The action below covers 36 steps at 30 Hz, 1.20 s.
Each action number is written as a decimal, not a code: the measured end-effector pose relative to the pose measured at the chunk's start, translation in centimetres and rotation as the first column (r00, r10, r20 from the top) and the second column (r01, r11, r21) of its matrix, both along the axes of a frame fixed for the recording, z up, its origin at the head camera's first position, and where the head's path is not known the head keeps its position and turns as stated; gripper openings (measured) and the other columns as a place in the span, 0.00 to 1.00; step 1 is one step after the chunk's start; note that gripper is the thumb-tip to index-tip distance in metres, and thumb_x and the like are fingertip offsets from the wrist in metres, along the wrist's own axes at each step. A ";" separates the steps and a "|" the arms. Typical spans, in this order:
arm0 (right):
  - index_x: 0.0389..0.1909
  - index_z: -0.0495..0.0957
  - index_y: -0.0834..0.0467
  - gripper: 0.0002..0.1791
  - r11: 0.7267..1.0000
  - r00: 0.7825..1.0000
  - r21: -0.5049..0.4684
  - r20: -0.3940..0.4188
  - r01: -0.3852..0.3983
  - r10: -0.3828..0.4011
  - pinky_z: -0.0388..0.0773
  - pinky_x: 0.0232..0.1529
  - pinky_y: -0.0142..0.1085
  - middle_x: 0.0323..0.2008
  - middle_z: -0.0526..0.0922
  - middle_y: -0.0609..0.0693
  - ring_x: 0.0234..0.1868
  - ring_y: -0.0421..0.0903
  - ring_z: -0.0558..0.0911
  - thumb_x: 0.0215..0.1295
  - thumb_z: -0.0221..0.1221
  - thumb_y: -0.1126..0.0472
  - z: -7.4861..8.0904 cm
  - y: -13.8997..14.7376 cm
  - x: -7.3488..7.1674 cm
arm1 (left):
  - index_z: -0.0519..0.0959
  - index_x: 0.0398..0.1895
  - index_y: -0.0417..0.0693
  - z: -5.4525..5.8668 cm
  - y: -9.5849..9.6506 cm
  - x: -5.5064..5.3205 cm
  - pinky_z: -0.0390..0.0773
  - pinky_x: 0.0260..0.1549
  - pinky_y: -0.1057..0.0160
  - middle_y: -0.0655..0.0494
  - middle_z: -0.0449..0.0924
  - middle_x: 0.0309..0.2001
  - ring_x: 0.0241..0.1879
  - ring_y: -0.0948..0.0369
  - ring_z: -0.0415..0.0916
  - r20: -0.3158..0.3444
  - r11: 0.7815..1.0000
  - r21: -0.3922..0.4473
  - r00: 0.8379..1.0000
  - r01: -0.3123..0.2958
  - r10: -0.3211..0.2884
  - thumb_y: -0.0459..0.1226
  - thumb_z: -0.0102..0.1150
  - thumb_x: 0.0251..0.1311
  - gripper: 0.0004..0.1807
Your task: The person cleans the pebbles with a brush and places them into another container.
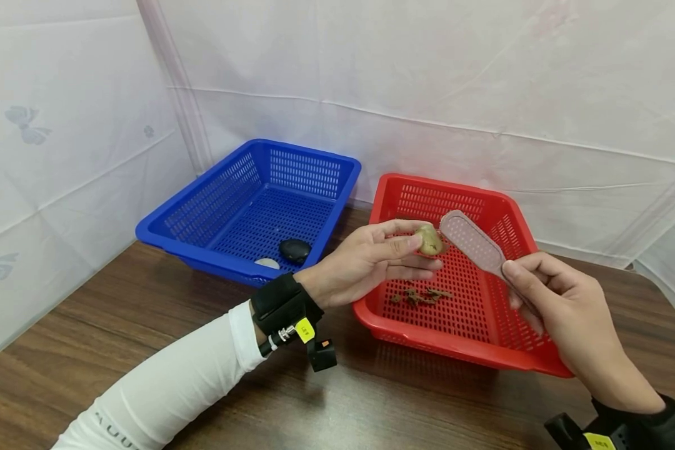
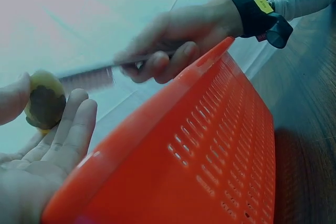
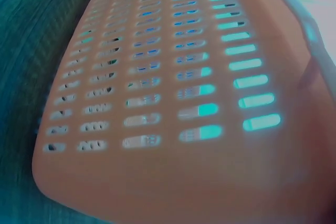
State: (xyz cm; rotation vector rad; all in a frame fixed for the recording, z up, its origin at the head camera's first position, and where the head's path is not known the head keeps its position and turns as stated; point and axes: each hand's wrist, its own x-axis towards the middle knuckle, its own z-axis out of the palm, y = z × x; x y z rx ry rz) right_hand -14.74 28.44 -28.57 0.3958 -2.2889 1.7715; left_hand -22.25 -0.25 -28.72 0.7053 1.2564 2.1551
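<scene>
Over the red basket [image 1: 455, 334], my left hand [image 1: 374, 259] pinches a yellowish stone [image 1: 429, 240] between thumb and fingers. In the left wrist view a dark brown patch covers much of the stone [image 2: 46, 106]. My right hand [image 1: 565, 309] grips a brush [image 1: 472, 240] by its handle, with its pale pinkish back facing up. Seen from the left wrist, the bristles [image 2: 92, 78] point down and the brush tip is close to the stone; whether they touch I cannot tell. Brown crumbs [image 1: 419, 296] lie on the red basket's floor. The right wrist view shows only the basket's slotted side [image 3: 173, 177].
A blue basket [image 1: 202, 234] stands to the left, holding a black stone [image 1: 295, 250] and a whitish stone [image 1: 267, 263]. Both baskets sit on a brown wooden table [image 1: 349, 406]. White sheeting [image 1: 416, 94] hangs behind and to the left.
</scene>
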 end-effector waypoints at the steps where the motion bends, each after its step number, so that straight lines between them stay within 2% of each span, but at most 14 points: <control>1: 0.40 0.80 0.65 0.04 1.000 1.000 -0.018 0.001 0.009 -0.009 0.54 0.11 0.42 0.23 0.77 0.53 0.14 0.48 0.64 0.78 0.61 0.69 0.0 0.0 0.0 | 0.65 0.76 0.33 0.0 0.0 0.0 0.77 0.65 0.48 0.36 0.79 0.60 0.52 0.56 0.85 -0.001 1.000 0.002 1.000 0.000 0.000 0.30 0.44 0.84 0.23; 5: 0.41 0.80 0.66 0.03 0.999 0.998 -0.012 -0.028 -0.052 0.052 0.55 0.11 0.42 0.23 0.77 0.53 0.14 0.48 0.64 0.77 0.58 0.73 0.0 0.1 0.1 | 0.65 0.76 0.32 0.0 0.0 0.0 0.77 0.65 0.48 0.38 0.80 0.58 0.51 0.56 0.85 -0.003 1.000 0.004 1.000 -0.001 0.001 0.30 0.43 0.84 0.23; 8: 0.42 0.80 0.65 0.03 0.998 0.999 0.054 -0.027 -0.034 0.035 0.57 0.11 0.42 0.23 0.77 0.53 0.14 0.48 0.65 0.78 0.59 0.71 0.0 0.1 0.0 | 0.65 0.76 0.32 0.0 0.0 0.0 0.77 0.65 0.47 0.38 0.80 0.59 0.52 0.56 0.85 -0.005 1.000 0.003 1.000 -0.001 0.001 0.31 0.43 0.84 0.23; 11: 0.40 0.80 0.65 0.03 1.000 1.000 0.019 -0.013 0.014 -0.014 0.56 0.11 0.42 0.23 0.77 0.53 0.14 0.47 0.65 0.78 0.61 0.69 0.1 0.0 0.0 | 0.65 0.76 0.31 0.0 0.0 0.0 0.77 0.66 0.47 0.36 0.78 0.61 0.52 0.56 0.85 -0.011 1.000 -0.003 1.000 0.007 -0.007 0.31 0.42 0.85 0.23; 14: 0.41 0.79 0.67 0.03 0.999 0.998 0.000 -0.046 -0.041 0.041 0.56 0.11 0.42 0.23 0.77 0.53 0.14 0.48 0.65 0.77 0.58 0.73 0.0 0.1 0.1 | 0.65 0.76 0.31 0.0 -0.1 0.0 0.77 0.66 0.47 0.32 0.76 0.64 0.54 0.55 0.84 -0.020 1.000 -0.015 1.000 0.011 -0.011 0.33 0.41 0.86 0.23; 16: 0.41 0.80 0.66 0.03 0.998 0.997 0.034 -0.066 -0.044 0.046 0.57 0.11 0.42 0.23 0.77 0.54 0.14 0.47 0.65 0.77 0.58 0.73 0.0 0.1 0.2 | 0.65 0.76 0.31 0.0 -0.1 0.0 0.77 0.66 0.47 0.30 0.75 0.65 0.55 0.54 0.84 -0.020 1.000 -0.018 1.000 0.012 -0.012 0.33 0.40 0.86 0.23; 18: 0.41 0.80 0.65 0.03 0.998 0.998 0.065 -0.059 -0.023 0.027 0.58 0.11 0.42 0.23 0.77 0.53 0.14 0.47 0.66 0.78 0.59 0.71 0.1 0.0 0.1 | 0.66 0.75 0.30 0.0 -0.2 0.0 0.77 0.66 0.47 0.29 0.74 0.66 0.55 0.54 0.84 -0.020 1.000 -0.022 1.000 0.011 -0.011 0.33 0.40 0.86 0.23; 20: 0.40 0.80 0.65 0.04 0.999 0.999 0.042 -0.042 0.019 -0.018 0.56 0.11 0.42 0.23 0.77 0.53 0.14 0.47 0.65 0.77 0.61 0.69 0.1 -0.1 0.1 | 0.66 0.75 0.30 0.0 -0.2 -0.1 0.77 0.66 0.47 0.29 0.75 0.66 0.54 0.54 0.85 -0.018 1.000 -0.025 1.000 0.011 -0.012 0.33 0.41 0.86 0.23; 23: 0.40 0.79 0.66 0.03 0.999 0.998 0.017 -0.058 -0.030 0.031 0.55 0.11 0.42 0.23 0.77 0.53 0.14 0.47 0.65 0.77 0.59 0.71 0.1 0.0 0.0 | 0.66 0.76 0.30 -0.1 -0.2 -0.1 0.77 0.66 0.47 0.30 0.75 0.65 0.54 0.54 0.85 -0.018 1.000 -0.025 1.000 0.012 -0.012 0.33 0.42 0.85 0.23; 25: 0.41 0.80 0.66 0.03 0.998 0.996 0.043 -0.072 -0.052 0.055 0.57 0.11 0.42 0.23 0.78 0.53 0.14 0.47 0.66 0.77 0.58 0.73 0.0 0.0 0.1 | 0.65 0.76 0.31 -0.1 -0.2 -0.1 0.76 0.66 0.47 0.31 0.76 0.65 0.54 0.54 0.84 -0.017 1.000 -0.024 1.000 0.012 -0.013 0.33 0.41 0.86 0.23; 28: 0.43 0.80 0.66 0.02 0.995 0.998 0.096 -0.053 -0.023 0.029 0.59 0.11 0.42 0.23 0.78 0.53 0.14 0.47 0.66 0.77 0.60 0.71 0.0 0.0 0.0 | 0.65 0.76 0.30 -0.1 -0.2 0.0 0.76 0.67 0.47 0.31 0.76 0.64 0.53 0.55 0.85 -0.022 1.000 -0.023 1.000 0.013 -0.013 0.33 0.41 0.86 0.23; 30: 0.42 0.80 0.66 0.03 0.997 0.999 0.080 -0.038 0.016 -0.013 0.58 0.11 0.42 0.23 0.77 0.53 0.14 0.47 0.66 0.77 0.60 0.70 0.0 -0.1 0.0 | 0.65 0.76 0.30 -0.1 -0.2 0.0 0.76 0.67 0.47 0.31 0.76 0.64 0.53 0.55 0.85 -0.020 1.000 -0.026 1.000 0.011 -0.012 0.32 0.41 0.85 0.23; 34: 0.41 0.80 0.66 0.03 0.997 0.996 0.059 -0.073 -0.050 0.054 0.58 0.11 0.42 0.23 0.78 0.53 0.14 0.47 0.66 0.77 0.59 0.73 0.0 0.2 0.1 | 0.65 0.76 0.30 0.0 -0.2 0.0 0.76 0.67 0.47 0.29 0.75 0.65 0.53 0.55 0.85 -0.021 0.999 -0.029 1.000 0.016 -0.017 0.33 0.40 0.86 0.23; 36: 0.42 0.80 0.65 0.03 0.995 0.995 0.086 -0.088 -0.045 0.053 0.59 0.11 0.41 0.23 0.78 0.53 0.14 0.46 0.66 0.77 0.59 0.73 0.0 0.1 0.1 | 0.65 0.76 0.30 0.0 -0.2 0.0 0.76 0.67 0.47 0.29 0.75 0.65 0.54 0.54 0.85 -0.023 0.999 -0.026 1.000 0.020 -0.020 0.33 0.40 0.86 0.23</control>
